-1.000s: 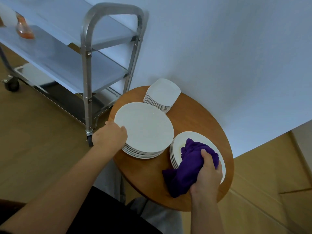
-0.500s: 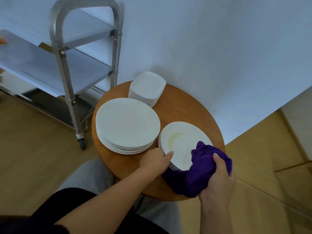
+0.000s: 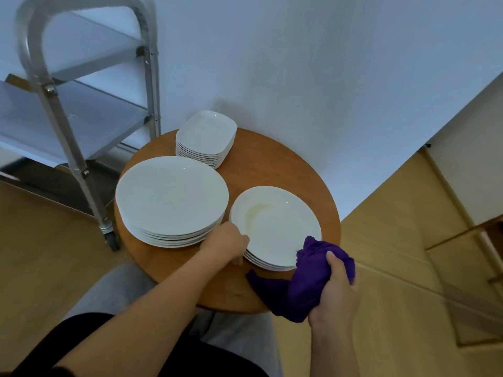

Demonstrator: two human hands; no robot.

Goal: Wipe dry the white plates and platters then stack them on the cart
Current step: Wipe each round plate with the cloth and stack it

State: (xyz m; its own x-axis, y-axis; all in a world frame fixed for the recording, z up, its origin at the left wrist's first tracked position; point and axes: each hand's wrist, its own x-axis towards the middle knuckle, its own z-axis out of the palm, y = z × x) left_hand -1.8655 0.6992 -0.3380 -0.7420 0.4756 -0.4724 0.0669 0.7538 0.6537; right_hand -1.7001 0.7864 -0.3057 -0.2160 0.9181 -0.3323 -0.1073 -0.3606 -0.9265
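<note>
At the table [image 3: 272, 159], a plate [image 3: 275, 224] is pinched at its rim by the left hand [image 3: 227, 244], the right hand [image 3: 336, 292] clenched on a cloth [image 3: 304, 284]; lifting level is advised.

White plates [image 3: 275, 221]; purple cloth [image 3: 304, 287]; brown table [image 3: 272, 164]; silver cart [image 3: 79, 164].

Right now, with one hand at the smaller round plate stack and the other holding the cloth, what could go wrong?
1. The left hand grips the rim of the smaller stack of white round plates close to the round wooden table's edge; lifting one could drag the others.
2. The purple cloth in the right hand trails over the table edge and could snag.
3. A yellowish smear shows on the top plate; dry wiping may spread it.
</note>
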